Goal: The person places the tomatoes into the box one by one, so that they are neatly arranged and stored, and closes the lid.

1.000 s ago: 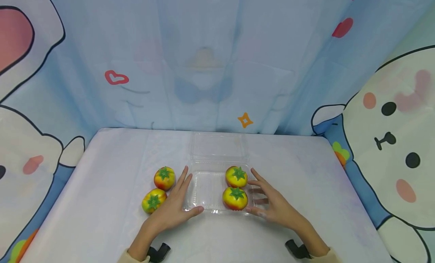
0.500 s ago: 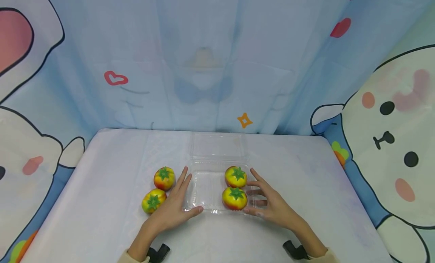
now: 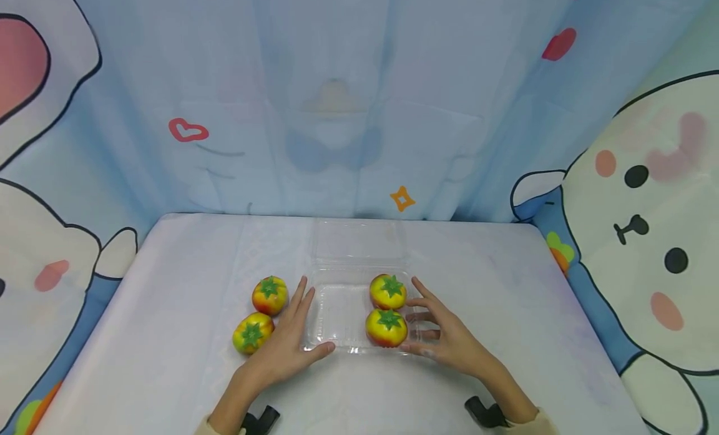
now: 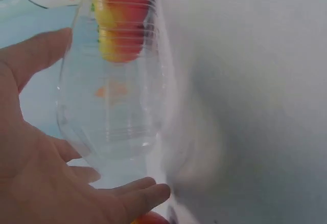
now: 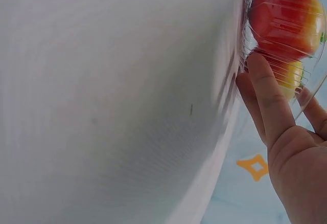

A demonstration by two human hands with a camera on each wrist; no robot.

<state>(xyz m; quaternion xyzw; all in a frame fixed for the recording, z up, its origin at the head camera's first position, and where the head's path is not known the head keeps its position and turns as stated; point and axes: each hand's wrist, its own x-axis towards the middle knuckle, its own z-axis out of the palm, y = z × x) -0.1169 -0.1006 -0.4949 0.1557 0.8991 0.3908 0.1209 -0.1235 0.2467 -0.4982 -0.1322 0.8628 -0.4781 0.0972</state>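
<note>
The clear box (image 3: 337,311) with two fruits (image 3: 386,330) inside lay on the counter (image 3: 505,279) between the outspread left hand (image 3: 286,346) and the loosely extended right hand (image 3: 449,339)

1. We find the head view evenly bright, with soft, faint shadows on the white desk (image 3: 522,322).
2. We catch small glints along the clear box (image 3: 339,311).
3. The wrist views look softer to us, greyly shaded; light probably falls from above.

Box (image 3: 339,313) in high head, close wrist views
</note>
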